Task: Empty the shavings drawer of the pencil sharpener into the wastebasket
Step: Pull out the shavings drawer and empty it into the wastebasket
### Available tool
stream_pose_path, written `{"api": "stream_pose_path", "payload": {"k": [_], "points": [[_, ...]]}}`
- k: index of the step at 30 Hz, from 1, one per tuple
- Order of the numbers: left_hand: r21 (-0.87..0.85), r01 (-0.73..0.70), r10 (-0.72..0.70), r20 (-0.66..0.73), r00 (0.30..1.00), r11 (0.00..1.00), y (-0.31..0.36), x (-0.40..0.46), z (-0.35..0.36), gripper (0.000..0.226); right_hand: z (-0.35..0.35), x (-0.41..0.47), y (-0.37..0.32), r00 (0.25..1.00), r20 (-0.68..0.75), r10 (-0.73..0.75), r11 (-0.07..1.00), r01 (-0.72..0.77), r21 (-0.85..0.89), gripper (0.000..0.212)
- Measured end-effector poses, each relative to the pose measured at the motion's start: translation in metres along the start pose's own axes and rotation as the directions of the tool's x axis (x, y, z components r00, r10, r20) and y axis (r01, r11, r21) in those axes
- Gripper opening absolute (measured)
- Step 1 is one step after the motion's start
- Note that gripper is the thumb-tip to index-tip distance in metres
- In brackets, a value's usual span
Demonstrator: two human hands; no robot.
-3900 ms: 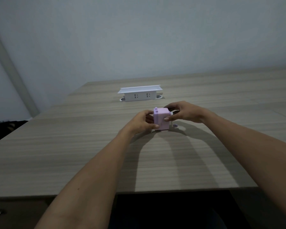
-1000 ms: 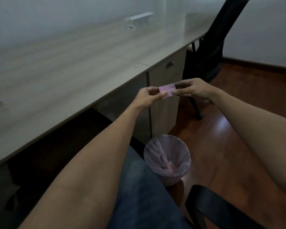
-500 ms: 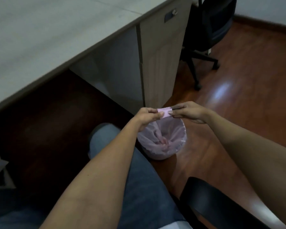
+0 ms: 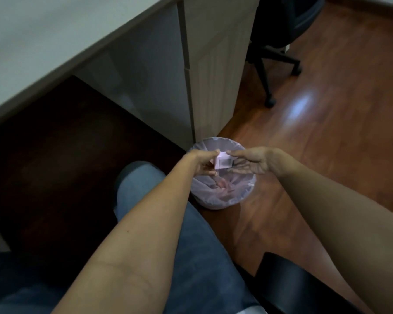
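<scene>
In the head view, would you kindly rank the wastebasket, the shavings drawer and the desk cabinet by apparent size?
1. Desk cabinet
2. Wastebasket, though nearer the camera
3. Shavings drawer, smallest, held between both hands

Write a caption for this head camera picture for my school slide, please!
Both hands, left and right, hold the small pink shavings drawer over the lined wastebasket.

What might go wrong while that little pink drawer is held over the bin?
1. The shavings drawer is pinched only at its ends by the left hand and right hand, so it might slip and drop into the wastebasket.
2. It sits over the near-left part of the opening, not the middle, so some shavings could land on the wooden floor or on the person's jeans.
</scene>
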State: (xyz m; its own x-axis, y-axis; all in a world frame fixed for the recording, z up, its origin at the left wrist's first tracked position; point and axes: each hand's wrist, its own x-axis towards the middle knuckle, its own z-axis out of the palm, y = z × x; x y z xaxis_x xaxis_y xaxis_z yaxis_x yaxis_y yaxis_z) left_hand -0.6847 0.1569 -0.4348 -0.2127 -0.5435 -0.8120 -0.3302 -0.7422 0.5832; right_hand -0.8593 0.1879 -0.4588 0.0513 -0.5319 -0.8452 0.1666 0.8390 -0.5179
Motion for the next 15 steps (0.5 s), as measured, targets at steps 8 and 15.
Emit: {"api": "stream_pose_path", "payload": {"k": [8, 15], "points": [[-0.001, 0.001, -0.001, -0.093, 0.996, 1.000, 0.000, 0.007, 0.006, 0.040, 0.013, -0.001, -0.002, 0.995, -0.097, -0.033, 0.999, 0.032, -0.011, 0.059], [0.018, 0.025, -0.024, -0.039, 0.999, 1.000, 0.018, -0.004, 0.005, 0.020, 0.016, -0.006, -0.009, 0.986, -0.136, -0.097, 0.995, 0.095, -0.018, 0.054]]}}
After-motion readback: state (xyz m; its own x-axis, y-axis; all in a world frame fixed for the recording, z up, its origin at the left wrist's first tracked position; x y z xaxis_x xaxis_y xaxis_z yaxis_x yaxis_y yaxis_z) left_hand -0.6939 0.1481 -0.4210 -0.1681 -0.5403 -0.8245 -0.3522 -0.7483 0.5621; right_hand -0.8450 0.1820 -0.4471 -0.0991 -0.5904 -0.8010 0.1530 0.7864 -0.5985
